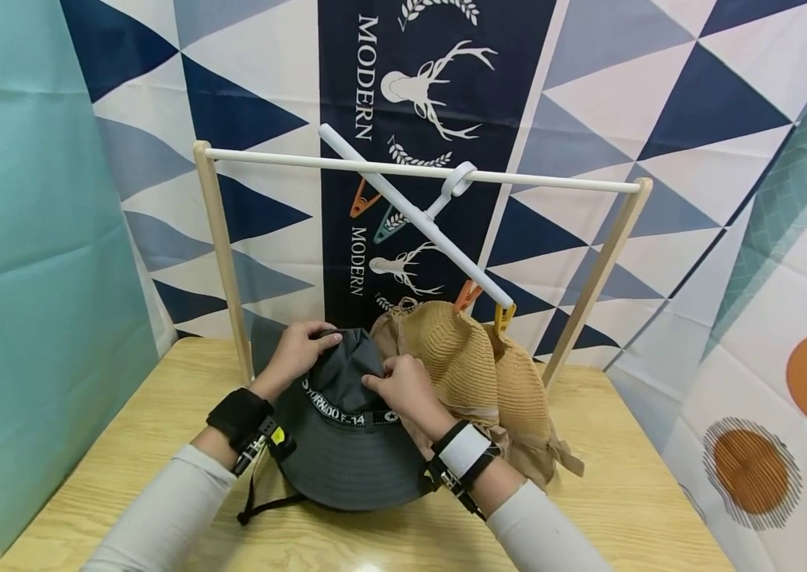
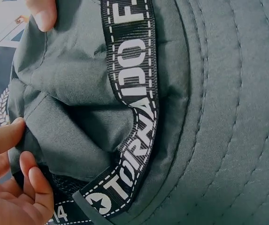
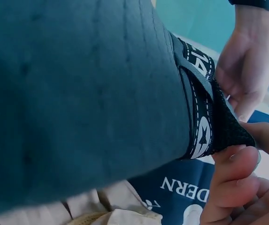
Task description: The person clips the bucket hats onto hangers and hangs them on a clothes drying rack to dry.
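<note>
A dark grey bucket hat (image 1: 357, 469) is held between both hands, brim toward me, with a black lettered band (image 2: 134, 84) round its crown. My left hand (image 1: 296, 351) grips the crown's left side, its thumb (image 2: 44, 16) on the cloth. At the crown's right side my right hand (image 3: 242, 187) pinches the fabric between thumb and fingers, near a black mesh patch (image 3: 226, 126). The crown is creased and partly caved in. Just right of it, a tan straw hat (image 1: 446, 342) hangs from an orange clip (image 1: 468, 295) and a yellow clip (image 1: 504, 318).
A white hanger (image 1: 411, 210) hooks over the rack's white rail (image 1: 268, 159) and slants down to the right. Its upper end carries an orange clip (image 1: 363, 200) and a green clip (image 1: 391, 227). Wooden posts (image 1: 596, 278) stand on the wooden table (image 1: 160, 445). A black cord (image 1: 268, 504) trails from the grey hat.
</note>
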`<state>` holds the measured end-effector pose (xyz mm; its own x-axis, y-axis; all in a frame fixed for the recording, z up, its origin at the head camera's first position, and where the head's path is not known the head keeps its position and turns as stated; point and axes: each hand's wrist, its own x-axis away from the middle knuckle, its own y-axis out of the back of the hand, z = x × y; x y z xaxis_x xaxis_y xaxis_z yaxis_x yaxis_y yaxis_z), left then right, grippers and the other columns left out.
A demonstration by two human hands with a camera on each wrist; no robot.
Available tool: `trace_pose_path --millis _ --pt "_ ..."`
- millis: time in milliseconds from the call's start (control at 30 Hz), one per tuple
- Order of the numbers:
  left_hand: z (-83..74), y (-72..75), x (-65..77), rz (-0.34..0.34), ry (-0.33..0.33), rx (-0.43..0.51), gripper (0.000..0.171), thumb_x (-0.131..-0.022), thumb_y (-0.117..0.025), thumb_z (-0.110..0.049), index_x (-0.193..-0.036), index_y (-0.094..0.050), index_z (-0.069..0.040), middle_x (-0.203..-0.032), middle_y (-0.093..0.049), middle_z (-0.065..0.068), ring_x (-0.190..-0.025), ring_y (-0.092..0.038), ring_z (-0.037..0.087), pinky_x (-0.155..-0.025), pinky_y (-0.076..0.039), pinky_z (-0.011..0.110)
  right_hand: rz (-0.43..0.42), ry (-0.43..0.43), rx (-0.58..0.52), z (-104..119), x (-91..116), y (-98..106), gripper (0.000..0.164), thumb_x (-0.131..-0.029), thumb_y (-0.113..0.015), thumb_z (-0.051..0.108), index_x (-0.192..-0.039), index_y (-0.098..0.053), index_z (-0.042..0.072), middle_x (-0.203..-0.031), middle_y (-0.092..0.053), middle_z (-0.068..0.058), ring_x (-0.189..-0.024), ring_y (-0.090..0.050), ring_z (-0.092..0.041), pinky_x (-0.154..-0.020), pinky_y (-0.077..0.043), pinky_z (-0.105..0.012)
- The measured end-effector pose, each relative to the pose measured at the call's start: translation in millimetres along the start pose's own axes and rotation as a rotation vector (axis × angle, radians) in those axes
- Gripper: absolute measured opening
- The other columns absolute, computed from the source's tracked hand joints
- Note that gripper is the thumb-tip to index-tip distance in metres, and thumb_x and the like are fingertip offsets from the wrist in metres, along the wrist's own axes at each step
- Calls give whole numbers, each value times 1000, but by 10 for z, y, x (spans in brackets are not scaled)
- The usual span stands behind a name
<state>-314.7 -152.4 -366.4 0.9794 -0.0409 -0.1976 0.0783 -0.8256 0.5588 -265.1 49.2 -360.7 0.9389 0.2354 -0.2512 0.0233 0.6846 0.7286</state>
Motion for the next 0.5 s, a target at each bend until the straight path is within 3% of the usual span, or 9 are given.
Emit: trace_pose_path --millis 133,233,300,500 --pt "-50 48 -1 -7 -10 12 26 -96 -63 -26 -112 -71 -7 -91 -65 11 -78 -57 21 -69 -44 29 -33 2 27 31 -18 34 44 -85 -74 28 -56 -44 15 -51 -35 8 -48 -35 -8 -49 -28 -21" --pt "-83 77 0 -7 -17 17 26 -96 -63 -26 -112 -71 -7 -91 -65 11 -78 -56 20 -69 -44 29 -40 0 18 38 -39 55 30 -87 -72 34 -72 -64 9 -61 -57 4 -56 -49 -8 -53 -38 -23" --pt "-102 91 -3 -6 -22 21 26 -96 -63 -26 -112 -71 -7 -92 -65 12 -77 -56 20 -69 -44 29 -42 7 5 41 -53 66 28 -88 -70 37 -86 -71 8 -73 -68 0 -64 -58 -9 -58 -44 -24" --pt "-143 104 -8 1 -39 34 25 -96 -63 -24 -111 -71 -6 -95 -66 13 -77 -56 20 -69 -44 29 -46 47 -14 55 -82 103 29 -93 -65 39 -90 -74 11 -72 -70 -2 -60 -58 -8 -56 -44 -24"
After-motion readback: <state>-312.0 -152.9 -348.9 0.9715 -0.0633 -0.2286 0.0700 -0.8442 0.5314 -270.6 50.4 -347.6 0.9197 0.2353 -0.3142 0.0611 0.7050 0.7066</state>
